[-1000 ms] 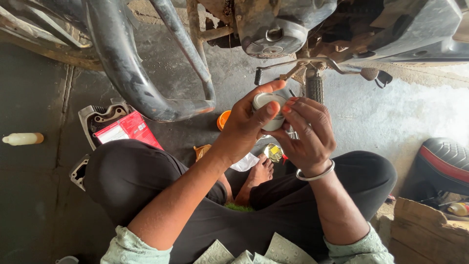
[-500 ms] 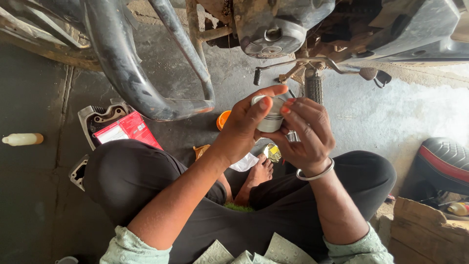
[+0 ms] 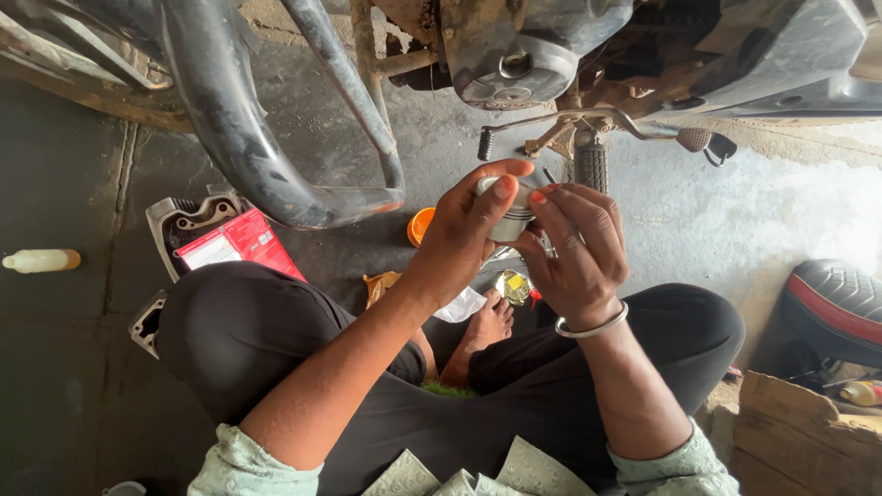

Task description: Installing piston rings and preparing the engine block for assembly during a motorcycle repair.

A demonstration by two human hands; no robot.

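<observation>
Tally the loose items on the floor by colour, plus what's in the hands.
Silver-grey: 1, the piston held by the left hand and right hand
Red: 1, the red box
Orange: 1, the orange cap
Cream: 1, the pale bottle
Total: 4

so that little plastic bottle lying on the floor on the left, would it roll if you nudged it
Probably. The plastic bottle lies on its side with a round body, so a nudge across it should set it rolling on the concrete floor. It looks small and likely light, so it would probably skid too.
</observation>
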